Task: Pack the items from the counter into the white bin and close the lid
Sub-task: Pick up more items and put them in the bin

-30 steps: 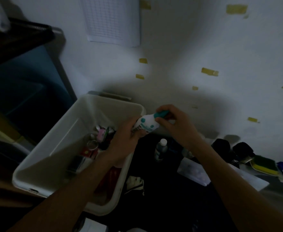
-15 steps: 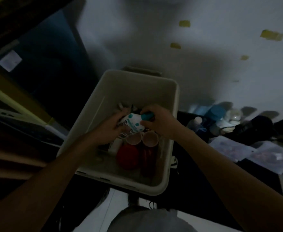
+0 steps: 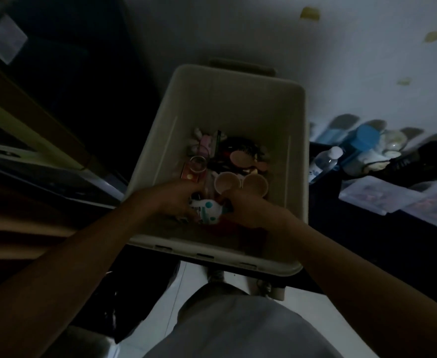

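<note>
White plastic, the bin (image 3: 238, 99) stands open just ahead of me with both my hands low inside its near end. My left hand (image 3: 176, 200) has its fingers curled round the body of the spotted bottle (image 3: 208, 206), a white one with teal dots, and my right hand (image 3: 248, 210) grips its other end, fingers bent tight and hiding the cap. The bottle is inside the walls, just above the things already packed, not yet let go. I judge the packing to be partly done. In the bin I count two beige cups (image 3: 225, 183) side by side just beyond my knuckles, one clear glass ring (image 3: 198, 162) to their left, one pink piece (image 3: 205, 143) farther off, and a dark tangle at the far end that is too dim to sort out. Something red lies under my right wrist; I cannot tell what. On the counter (image 3: 367, 241) to the right wait one clear bottle (image 3: 324, 162) with a white cap, one blue-lidded tub (image 3: 367, 138), one black thing (image 3: 418, 161) and at least two flat clear packs (image 3: 377, 197); pale round bits by the far wall are too blurred to count. All of these are left to go in, and the lid, which I cannot pick out for certain, has yet to be put on
</note>
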`<state>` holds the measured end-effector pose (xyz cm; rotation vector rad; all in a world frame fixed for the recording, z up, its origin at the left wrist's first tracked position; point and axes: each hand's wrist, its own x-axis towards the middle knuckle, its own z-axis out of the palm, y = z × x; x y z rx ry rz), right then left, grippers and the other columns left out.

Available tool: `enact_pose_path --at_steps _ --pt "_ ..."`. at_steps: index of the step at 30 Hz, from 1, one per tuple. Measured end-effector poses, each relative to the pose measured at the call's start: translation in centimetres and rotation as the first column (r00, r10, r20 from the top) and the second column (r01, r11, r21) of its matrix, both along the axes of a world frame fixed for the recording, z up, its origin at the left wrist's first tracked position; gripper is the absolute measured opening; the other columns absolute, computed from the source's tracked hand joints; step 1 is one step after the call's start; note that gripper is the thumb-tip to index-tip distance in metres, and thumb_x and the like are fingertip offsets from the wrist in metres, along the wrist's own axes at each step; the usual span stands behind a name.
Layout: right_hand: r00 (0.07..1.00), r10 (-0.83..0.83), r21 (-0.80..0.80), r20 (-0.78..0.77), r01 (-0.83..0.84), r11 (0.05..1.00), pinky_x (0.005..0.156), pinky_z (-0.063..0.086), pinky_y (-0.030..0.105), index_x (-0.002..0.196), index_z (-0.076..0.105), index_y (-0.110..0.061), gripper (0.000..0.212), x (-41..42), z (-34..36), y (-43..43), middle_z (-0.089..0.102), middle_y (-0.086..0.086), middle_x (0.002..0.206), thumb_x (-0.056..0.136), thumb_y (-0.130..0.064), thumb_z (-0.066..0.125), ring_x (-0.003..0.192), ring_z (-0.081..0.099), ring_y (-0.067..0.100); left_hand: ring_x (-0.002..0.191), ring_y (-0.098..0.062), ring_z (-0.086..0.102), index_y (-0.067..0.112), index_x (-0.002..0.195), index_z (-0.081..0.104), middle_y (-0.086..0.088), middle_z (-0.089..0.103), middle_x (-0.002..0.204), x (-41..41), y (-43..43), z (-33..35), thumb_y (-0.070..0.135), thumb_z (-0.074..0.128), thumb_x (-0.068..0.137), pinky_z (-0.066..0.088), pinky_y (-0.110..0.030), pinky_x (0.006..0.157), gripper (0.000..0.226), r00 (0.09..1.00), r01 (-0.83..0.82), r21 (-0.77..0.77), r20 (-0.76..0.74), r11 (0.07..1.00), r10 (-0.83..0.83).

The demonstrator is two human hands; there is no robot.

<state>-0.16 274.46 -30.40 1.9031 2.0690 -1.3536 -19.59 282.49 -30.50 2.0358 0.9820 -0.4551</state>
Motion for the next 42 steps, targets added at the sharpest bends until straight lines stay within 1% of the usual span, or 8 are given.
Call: enact_pose_path --at_steps 5,9,13,17,27,33,37,42 --pt "0.997 0.079 0.005 -0.017 -0.079 0.997 0.086 0.050 0.027 0.120 0.061 -0.009 0.037 -2.2 -1.3 -0.9 0.062 0.005 0.117 0.086 -0.022 0.070 0.101 0.060 0.019 0.093 -0.014 0.053 0.030 0.109 0.057 0.005 0.056 0.109 -0.4 -0.2 -1.1 0.032 0.081 0.072 0.046 -0.029 0.077 0.044 0.967 0.217 0.082 -0.157 0.973 -0.202" --pt "0.995 0.097 -0.010 0.039 -0.096 0.995 0.086 0.055 0.042 0.105 0.067 -0.011 0.026 -3.1 -3.1 -1.1 0.064 0.008 0.107 0.084 -0.026 0.073 0.096 0.062 0.024 0.096 -0.015 0.059 0.029 0.117 0.059 0.003 0.061 0.115 -0.5 -0.4 -1.7 0.032 0.081 0.072 0.051 -0.030 0.081 0.050 0.945 0.265 0.056 -0.214 0.963 -0.247" --pt "0.986 0.169 -0.164 0.002 -0.166 0.972 0.098 0.049 0.040 0.128 0.057 -0.008 0.041 -3.6 -3.4 -1.1 0.060 0.013 0.123 0.091 -0.024 0.065 0.111 0.058 0.027 0.103 -0.019 0.059 0.026 0.124 0.058 0.002 0.060 0.121 -0.2 -0.5 -2.2 0.031 0.080 0.072 0.048 -0.029 0.081 0.057 0.908 0.331 0.051 -0.289 0.942 -0.303" --pt "0.986 0.151 -0.283 -0.065 -0.163 0.945 0.105 0.043 0.038 0.139 0.047 -0.010 0.048 -3.4 -3.6 -0.9 0.054 0.012 0.135 0.095 -0.026 0.059 0.122 0.053 0.027 0.107 -0.020 0.059 0.027 0.129 0.055 0.001 0.059 0.126 -0.3 -0.5 -2.9 0.030 0.079 0.074 0.045 -0.028 0.080 0.060 0.897 0.332 0.041 -0.322 0.942 -0.302" --pt "0.980 0.185 -0.408 -0.072 -0.198 0.891 0.111 0.036 0.041 0.146 0.038 -0.024 0.052 -3.1 -3.7 -0.5 0.044 0.005 0.146 0.097 -0.039 0.051 0.132 0.044 0.025 0.124 -0.025 0.052 0.027 0.146 0.040 -0.003 0.050 0.142 -0.4 -0.4 -4.2 0.025 0.072 0.085 0.042 -0.035 0.102 0.069 0.827 0.378 -0.089 -0.416 0.921 -0.379" --pt "0.987 0.134 -0.408 -0.087 -0.158 0.899 0.112 0.036 0.040 0.143 0.044 -0.029 0.046 -2.4 -3.2 -0.5 0.045 0.001 0.145 0.098 -0.037 0.050 0.131 0.045 0.020 0.113 -0.024 0.058 0.025 0.141 0.047 -0.006 0.056 0.134 -0.4 -0.2 -4.7 0.029 0.071 0.085 0.048 -0.037 0.098 0.061 0.834 0.300 -0.133 -0.444 0.945 -0.327" --pt "0.990 0.123 -0.384 -0.073 -0.142 0.912 0.107 0.038 0.033 0.140 0.048 -0.024 0.041 -2.2 -2.5 -0.7 0.049 0.002 0.142 0.100 -0.034 0.047 0.128 0.047 0.020 0.113 -0.025 0.058 0.020 0.138 0.050 -0.007 0.057 0.132 -0.3 -0.3 -4.8 0.026 0.066 0.089 0.048 -0.036 0.097 0.053 0.827 0.304 -0.120 -0.460 0.945 -0.324" --pt "0.995 0.102 -0.358 0.005 -0.093 0.929 0.105 0.040 0.034 0.141 0.046 -0.018 0.043 -1.6 -2.7 -1.2 0.048 0.008 0.142 0.100 -0.029 0.047 0.125 0.049 0.025 0.110 -0.025 0.060 0.015 0.134 0.053 -0.009 0.058 0.129 -0.4 -0.1 -4.7 0.030 0.060 0.093 0.050 -0.033 0.090 0.044 0.805 0.339 -0.068 -0.495 0.938 -0.327"
